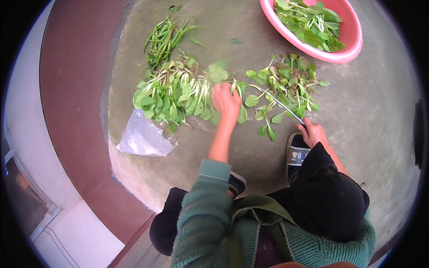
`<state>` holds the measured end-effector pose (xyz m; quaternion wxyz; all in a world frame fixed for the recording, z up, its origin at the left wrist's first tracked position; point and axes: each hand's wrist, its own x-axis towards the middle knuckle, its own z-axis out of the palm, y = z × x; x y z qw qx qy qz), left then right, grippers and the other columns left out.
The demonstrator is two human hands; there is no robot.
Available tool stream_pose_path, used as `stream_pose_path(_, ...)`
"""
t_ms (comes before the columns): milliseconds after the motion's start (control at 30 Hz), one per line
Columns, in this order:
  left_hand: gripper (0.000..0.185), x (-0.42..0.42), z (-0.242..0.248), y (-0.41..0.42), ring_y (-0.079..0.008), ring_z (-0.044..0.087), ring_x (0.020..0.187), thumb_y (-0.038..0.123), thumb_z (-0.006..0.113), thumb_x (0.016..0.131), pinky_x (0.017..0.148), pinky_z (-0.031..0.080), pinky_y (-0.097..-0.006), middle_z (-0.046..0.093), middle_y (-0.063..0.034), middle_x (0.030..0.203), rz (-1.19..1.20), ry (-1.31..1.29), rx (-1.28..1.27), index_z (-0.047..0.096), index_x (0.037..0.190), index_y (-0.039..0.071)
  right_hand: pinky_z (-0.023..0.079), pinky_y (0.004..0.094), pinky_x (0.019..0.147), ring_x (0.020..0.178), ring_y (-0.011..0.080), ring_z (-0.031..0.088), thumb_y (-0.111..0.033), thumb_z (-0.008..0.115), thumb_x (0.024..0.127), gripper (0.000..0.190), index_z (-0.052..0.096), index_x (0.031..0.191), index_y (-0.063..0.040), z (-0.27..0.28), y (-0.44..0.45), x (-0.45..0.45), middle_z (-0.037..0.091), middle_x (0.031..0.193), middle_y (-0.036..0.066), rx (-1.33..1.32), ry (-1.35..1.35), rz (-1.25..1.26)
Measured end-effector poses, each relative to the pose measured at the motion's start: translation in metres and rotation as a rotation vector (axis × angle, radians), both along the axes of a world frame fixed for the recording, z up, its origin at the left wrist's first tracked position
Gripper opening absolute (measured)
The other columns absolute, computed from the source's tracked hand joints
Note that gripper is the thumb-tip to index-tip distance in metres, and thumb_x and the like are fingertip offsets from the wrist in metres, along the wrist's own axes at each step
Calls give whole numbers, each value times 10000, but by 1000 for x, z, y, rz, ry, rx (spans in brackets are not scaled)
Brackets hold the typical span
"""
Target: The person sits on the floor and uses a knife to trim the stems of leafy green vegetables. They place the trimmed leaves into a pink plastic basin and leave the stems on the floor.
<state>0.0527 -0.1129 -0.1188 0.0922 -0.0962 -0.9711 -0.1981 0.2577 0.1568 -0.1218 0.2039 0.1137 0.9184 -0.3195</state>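
My left hand (226, 100) is at the right end of a row of leafy greens (177, 97), its fingers closed around the stem ends of some plants. My right hand (312, 131) grips the dark handle of a knife (280, 103), whose thin blade slants up and left over the concrete floor. The blade's tip lies near a pale stem. Just beyond the blade, a loose pile of small leaves and roots with soil (291, 80) is spread out. The leaves above my left hand look blurred.
A pink plastic basin (355, 43) holding greens stands at the upper right. Green chili peppers (166, 40) lie at the upper left. A clear plastic bag (142, 137) is partly under the row. My sandalled foot (296, 152) is below the knife hand. A reddish floor strip (77, 100) runs left.
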Motion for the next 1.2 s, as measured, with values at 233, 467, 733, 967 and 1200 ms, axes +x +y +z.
stream_pose_path(233,284,29,6,36,-429,650,870,128,775,759,716,505,-480,690,-206,918,-82,-488,139,656,1008,64,480,530,565,648,463,614,-296,620,944,298,466,918,-42,18,9,1,618,666,232,50,26,7)
stream_pose_path(467,281,34,4,42,-309,688,759,90,818,717,676,520,-378,717,-160,862,-147,-545,241,700,971,60,476,511,547,627,441,608,-250,638,929,278,457,878,-45,26,19,3,612,659,213,62,116,80)
stream_pose_path(733,194,32,-32,24,-141,626,674,120,782,726,639,480,-300,704,-70,752,146,-762,777,723,872,7,478,511,536,620,426,617,-240,628,927,262,463,903,-37,24,29,-3,611,653,213,84,113,158)
stream_pose_path(967,193,29,-15,25,-126,604,699,141,799,710,654,474,-287,702,-46,764,-63,-707,526,741,850,21,484,509,529,591,417,622,-237,624,924,247,477,932,-38,25,36,-22,620,645,208,133,129,225)
stream_pose_path(1200,182,30,-35,17,-118,601,695,124,799,699,644,474,-287,697,-47,754,78,-737,582,745,836,17,489,505,519,595,411,629,-238,606,929,246,478,976,-32,21,43,-24,620,638,206,140,125,310)
